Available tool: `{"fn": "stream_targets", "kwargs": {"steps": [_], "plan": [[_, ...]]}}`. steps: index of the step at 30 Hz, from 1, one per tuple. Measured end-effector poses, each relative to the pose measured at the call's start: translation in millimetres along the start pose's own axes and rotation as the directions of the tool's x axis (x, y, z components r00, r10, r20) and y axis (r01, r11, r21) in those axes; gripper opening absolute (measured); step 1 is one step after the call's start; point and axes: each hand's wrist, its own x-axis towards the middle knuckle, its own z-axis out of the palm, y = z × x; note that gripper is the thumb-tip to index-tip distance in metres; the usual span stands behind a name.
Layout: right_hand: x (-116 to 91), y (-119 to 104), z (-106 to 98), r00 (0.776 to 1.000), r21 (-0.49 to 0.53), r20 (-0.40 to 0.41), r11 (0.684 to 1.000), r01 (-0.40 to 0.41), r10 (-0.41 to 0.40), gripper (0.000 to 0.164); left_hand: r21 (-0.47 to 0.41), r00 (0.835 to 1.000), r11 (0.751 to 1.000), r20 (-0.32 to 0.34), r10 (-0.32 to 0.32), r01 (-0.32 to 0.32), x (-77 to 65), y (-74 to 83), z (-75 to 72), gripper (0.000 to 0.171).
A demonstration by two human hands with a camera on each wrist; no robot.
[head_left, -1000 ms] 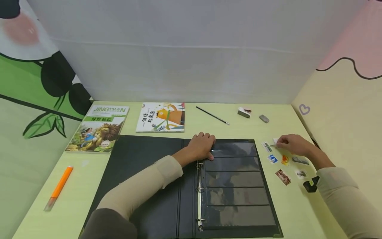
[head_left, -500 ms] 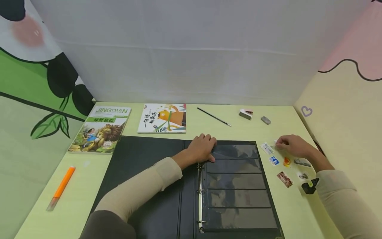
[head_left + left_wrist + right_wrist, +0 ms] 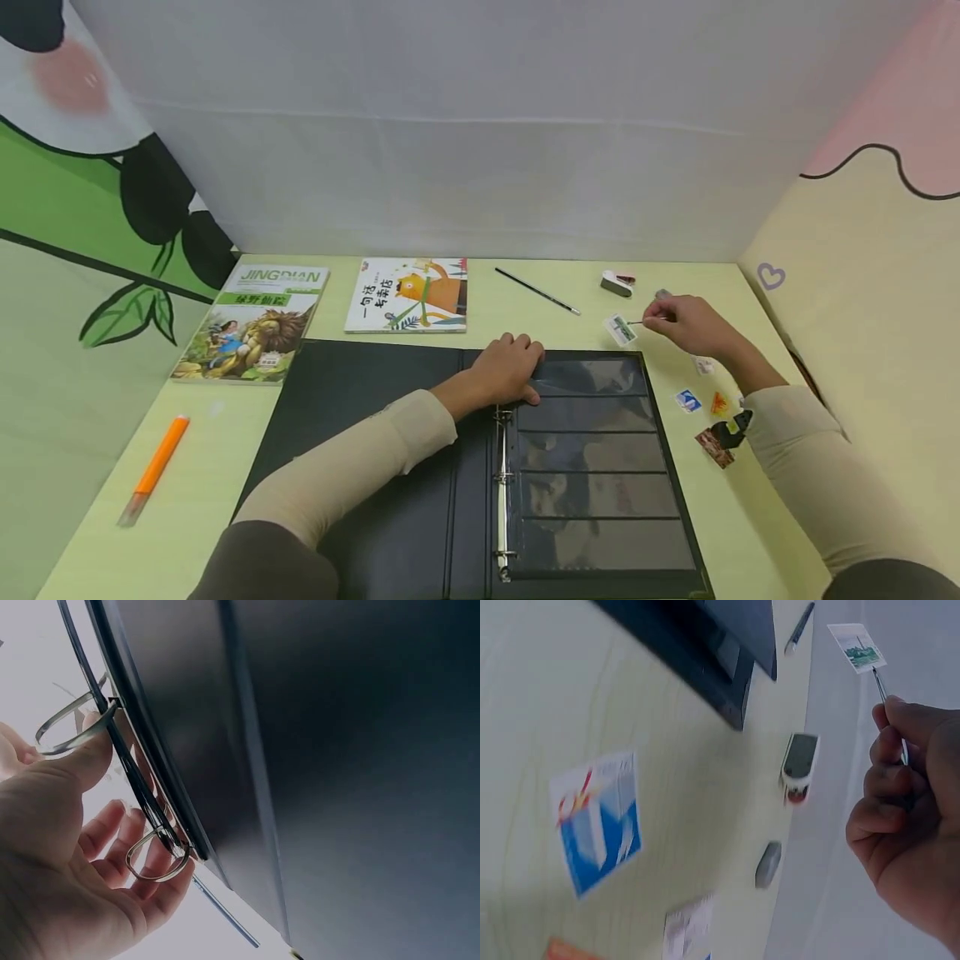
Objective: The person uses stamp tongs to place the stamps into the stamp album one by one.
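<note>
A black ring-binder stamp album lies spread on the table, a clear pocket page on its right side. My left hand grips the album's top edge by the rings, thumb on one side and fingers on the other in the left wrist view. Beyond the album's upper right corner, my right hand pinches thin metal tweezers. Their tips hold a postage stamp with a green landscape, raised off the table. Blue, orange-red and brown stamps lie right of the album.
At the back are two books, a pencil, a small stapler and a grey eraser, partly behind the right hand in the head view. An orange marker lies at the left. A black device sits at the right cuff.
My right hand has moved left and away from me, lifting the stamp in the tweezers from beside the other stamps. My left hand stays on the album's top edge.
</note>
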Motion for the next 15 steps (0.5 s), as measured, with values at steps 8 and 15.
{"fn": "stream_targets", "kwargs": {"steps": [8, 15], "plan": [[38.1, -38.4, 37.4, 0.990, 0.002, 0.069, 0.993, 0.121, -0.120, 0.015, 0.023, 1.000, 1.000, -0.006, -0.012, 0.012, 2.2, 1.3, 4.6, 0.066], [53.0, -56.8, 54.3, 0.943, -0.007, 0.255, 0.975, 0.222, -0.213, 0.010, 0.023, 1.000, 0.999, -0.006, -0.029, 0.029, 2.3, 0.8, 4.5, 0.065]]}}
